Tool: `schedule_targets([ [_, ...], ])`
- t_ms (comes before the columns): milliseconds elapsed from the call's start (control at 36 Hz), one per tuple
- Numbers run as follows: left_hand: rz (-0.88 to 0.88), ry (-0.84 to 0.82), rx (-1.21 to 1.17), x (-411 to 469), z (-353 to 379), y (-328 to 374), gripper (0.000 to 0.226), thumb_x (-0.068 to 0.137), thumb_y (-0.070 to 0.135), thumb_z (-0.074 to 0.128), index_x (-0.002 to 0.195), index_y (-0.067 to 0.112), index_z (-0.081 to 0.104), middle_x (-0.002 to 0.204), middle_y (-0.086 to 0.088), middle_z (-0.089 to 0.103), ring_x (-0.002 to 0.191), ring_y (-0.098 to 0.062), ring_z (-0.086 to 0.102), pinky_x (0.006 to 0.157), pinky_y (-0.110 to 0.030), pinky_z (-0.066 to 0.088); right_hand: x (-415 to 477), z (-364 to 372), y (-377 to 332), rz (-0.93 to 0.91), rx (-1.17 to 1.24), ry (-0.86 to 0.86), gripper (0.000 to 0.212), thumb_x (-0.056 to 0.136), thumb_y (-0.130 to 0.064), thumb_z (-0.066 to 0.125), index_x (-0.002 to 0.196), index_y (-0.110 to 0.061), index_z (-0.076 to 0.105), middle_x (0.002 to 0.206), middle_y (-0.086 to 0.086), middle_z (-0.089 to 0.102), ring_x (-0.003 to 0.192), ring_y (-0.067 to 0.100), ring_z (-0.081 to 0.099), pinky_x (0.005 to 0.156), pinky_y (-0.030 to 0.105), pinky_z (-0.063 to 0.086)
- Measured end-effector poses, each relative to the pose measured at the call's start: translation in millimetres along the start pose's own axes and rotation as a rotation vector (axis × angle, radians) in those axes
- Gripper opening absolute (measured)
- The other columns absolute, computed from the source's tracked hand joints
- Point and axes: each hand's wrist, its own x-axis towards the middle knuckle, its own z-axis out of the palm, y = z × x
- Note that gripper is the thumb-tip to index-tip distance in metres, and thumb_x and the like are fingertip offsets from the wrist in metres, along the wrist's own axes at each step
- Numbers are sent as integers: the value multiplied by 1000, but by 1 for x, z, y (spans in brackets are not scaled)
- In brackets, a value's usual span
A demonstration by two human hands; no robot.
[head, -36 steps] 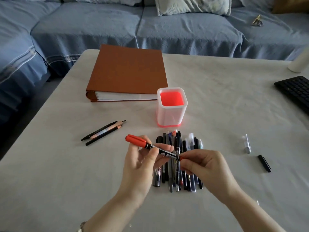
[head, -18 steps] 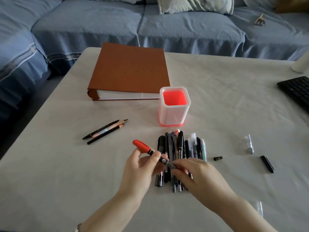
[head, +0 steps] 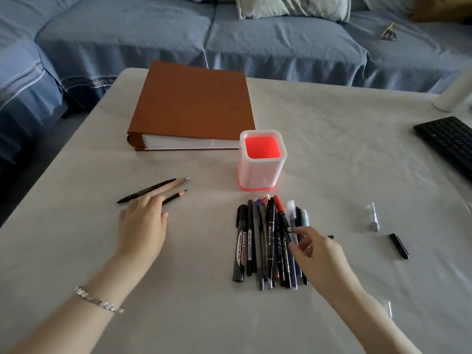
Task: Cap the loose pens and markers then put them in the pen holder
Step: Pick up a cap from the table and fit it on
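The white pen holder (head: 263, 172) with a red inside stands upright mid-table. Just in front of it lies a row of several pens and markers (head: 255, 241), among them a red-capped marker (head: 280, 213). My right hand (head: 319, 256) hovers over the right side of that row, its loosely curled fingertips touching the pens beside the red-capped marker. At the left lie three pencils (head: 148, 191). My left hand (head: 143, 226) rests flat on the table with straight fingers over them. Loose caps lie at the right: a clear one (head: 373, 218), a black one (head: 399, 246) and a small black one (head: 330, 237).
A brown binder (head: 191, 106) lies behind the holder. A black keyboard (head: 447, 141) and a white cylinder (head: 454, 93) sit at the right edge. Another clear cap (head: 388, 308) lies near my right forearm. A blue sofa (head: 255, 39) runs behind the table.
The red-capped marker that both hands held now lies in the row of pens. My left hand has moved left onto the pencils. My right hand stays over the row.
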Motion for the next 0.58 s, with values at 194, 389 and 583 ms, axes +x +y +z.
schedule_targets([
  [194, -22, -86, 45, 2, 3, 11, 10, 79, 6, 65, 86, 0, 63, 84, -21, 64, 86, -42, 56, 71, -45, 40, 0, 12, -1, -78, -60, 25, 32, 88, -22, 54, 120, -19, 54, 78, -12, 45, 68, 5, 42, 58, 12, 32],
  [389, -1, -134, -312, -16, -6, 54, 17, 89, 10, 52, 102, 1, 53, 101, -15, 52, 86, -39, 56, 73, -40, 41, -8, -12, 17, -40, -43, 39, 22, 86, -22, 57, 108, -21, 61, 75, -14, 51, 59, 5, 48, 59, 14, 37],
  [583, 139, -238, -638, -45, -19, 94, 7, 90, 17, 51, 88, 23, 51, 78, 7, 59, 71, -5, 55, 61, -13, 39, -3, -72, 57, 294, -264, -50, 19, 81, -34, 61, 94, -20, 57, 73, -8, 52, 70, 13, 51, 62, 27, 39],
])
